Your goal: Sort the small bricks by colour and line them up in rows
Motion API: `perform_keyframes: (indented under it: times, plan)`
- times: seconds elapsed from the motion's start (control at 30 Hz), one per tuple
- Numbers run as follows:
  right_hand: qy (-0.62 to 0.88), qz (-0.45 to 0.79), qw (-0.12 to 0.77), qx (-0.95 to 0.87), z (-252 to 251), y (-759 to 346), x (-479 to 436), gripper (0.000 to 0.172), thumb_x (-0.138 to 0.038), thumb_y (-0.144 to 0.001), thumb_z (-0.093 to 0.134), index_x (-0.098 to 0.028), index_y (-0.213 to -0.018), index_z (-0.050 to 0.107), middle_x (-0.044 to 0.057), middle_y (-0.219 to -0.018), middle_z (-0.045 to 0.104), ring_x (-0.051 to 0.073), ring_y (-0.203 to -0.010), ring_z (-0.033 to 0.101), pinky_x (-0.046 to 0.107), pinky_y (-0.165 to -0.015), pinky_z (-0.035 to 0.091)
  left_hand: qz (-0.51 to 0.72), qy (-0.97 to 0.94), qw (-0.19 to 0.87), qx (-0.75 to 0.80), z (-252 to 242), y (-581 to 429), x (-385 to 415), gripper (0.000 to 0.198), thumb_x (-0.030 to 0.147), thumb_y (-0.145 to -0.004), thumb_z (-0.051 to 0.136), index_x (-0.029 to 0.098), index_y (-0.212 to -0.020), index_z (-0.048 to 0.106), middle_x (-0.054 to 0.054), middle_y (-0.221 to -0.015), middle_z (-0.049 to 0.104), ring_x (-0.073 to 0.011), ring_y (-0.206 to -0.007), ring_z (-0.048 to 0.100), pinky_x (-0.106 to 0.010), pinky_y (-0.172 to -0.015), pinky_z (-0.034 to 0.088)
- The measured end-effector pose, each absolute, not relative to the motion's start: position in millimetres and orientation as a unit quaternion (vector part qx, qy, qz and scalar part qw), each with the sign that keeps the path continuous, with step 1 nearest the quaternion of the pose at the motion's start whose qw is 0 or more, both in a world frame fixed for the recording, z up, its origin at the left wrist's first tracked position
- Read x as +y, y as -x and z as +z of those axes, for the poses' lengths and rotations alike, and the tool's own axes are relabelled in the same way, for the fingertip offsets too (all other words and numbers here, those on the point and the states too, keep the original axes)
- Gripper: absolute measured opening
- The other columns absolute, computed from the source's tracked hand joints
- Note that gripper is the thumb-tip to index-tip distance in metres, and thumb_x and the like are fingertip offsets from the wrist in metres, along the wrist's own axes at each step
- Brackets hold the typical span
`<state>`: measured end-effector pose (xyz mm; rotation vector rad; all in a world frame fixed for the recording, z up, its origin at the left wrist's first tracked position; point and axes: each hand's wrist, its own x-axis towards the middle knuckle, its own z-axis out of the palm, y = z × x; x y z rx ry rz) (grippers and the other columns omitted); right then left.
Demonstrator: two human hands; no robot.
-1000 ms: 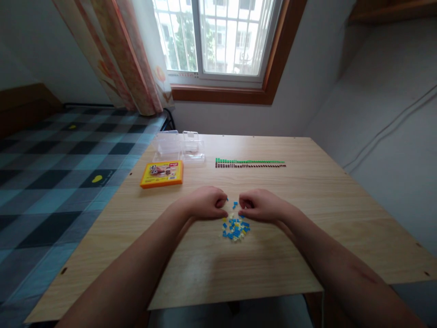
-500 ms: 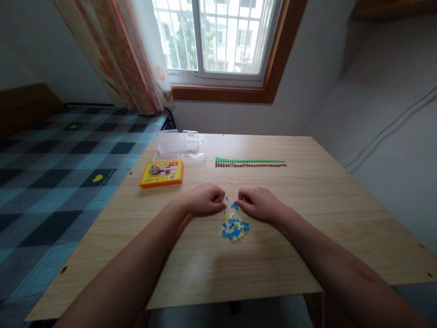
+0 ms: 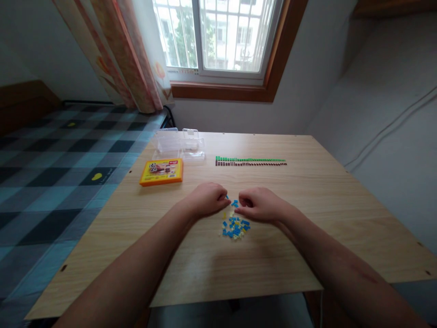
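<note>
My left hand (image 3: pixel 213 199) rests low over the table, fingers curled, pinching a small blue building block (image 3: pixel 227 197) between thumb and forefinger. Across from it is my right hand (image 3: pixel 261 205), its thumb and forefinger apart and nothing visible between them. A few blue blocks (image 3: pixel 235 203) lie together between the two hands, close to the right fingertips. Nearer to me is a loose pile of blue, yellow and cream blocks (image 3: pixel 236 228). One yellow block (image 3: pixel 224 215) sits a little apart from that pile, on its far left side.
Beyond my hands, green blocks (image 3: pixel 235 159) and dark brown blocks (image 3: pixel 235 164) stand in long rows. An orange-yellow box (image 3: pixel 161 172) with a printed lid lies at left on the wooden table (image 3: pixel 341 218). Behind it are clear plastic containers (image 3: pixel 193 156).
My left hand has moved slightly right onto the single blue block and closed on it. My right thumb and forefinger have parted, drawing off the small blue group.
</note>
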<state>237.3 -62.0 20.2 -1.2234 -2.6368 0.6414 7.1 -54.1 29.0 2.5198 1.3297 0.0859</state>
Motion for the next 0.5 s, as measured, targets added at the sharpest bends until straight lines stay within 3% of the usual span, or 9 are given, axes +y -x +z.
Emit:
perform_keyframes:
  times: [0.13,0.33,0.5]
  plan:
    - [0.414,0.211,0.076,-0.882,22.0,-235.8,-64.2,0.032,-0.048,-0.087,0.064,-0.019,-0.074,0.061,0.000,-0.069,0.062,0.012,-0.062,0.047,0.027,-0.058,0.024,0.024,-0.882,0.154,0.445,31.3,-7.7,-56.2,0.037,0.047,-0.090,0.052,0.019,-0.067,0.059,-0.004,-0.069,0.063,-0.0169,-0.063,0.051,-0.030,-0.057,0.030]
    - [0.390,0.241,0.071,-0.886,20.9,-242.0,-59.3,0.020,-0.033,-0.085,0.062,-0.019,-0.071,0.058,-0.001,-0.067,0.058,0.012,-0.062,0.046,0.026,-0.057,0.025,0.009,-0.889,0.125,0.441,36.8,-13.2,-64.3,0.042,0.058,-0.086,0.058,0.019,-0.072,0.061,-0.006,-0.077,0.066,-0.0207,-0.071,0.058,-0.031,-0.061,0.036]
    - [0.374,0.261,0.066,-0.888,19.3,-247.8,-55.4,0.022,-0.034,-0.086,0.061,-0.018,-0.071,0.057,-0.003,-0.065,0.056,0.011,-0.061,0.044,0.026,-0.057,0.025,-0.004,-0.890,0.101,0.444,34.2,-17.3,-66.7,0.042,0.060,-0.084,0.059,0.019,-0.077,0.063,-0.009,-0.085,0.067,-0.0244,-0.080,0.061,-0.033,-0.068,0.041]
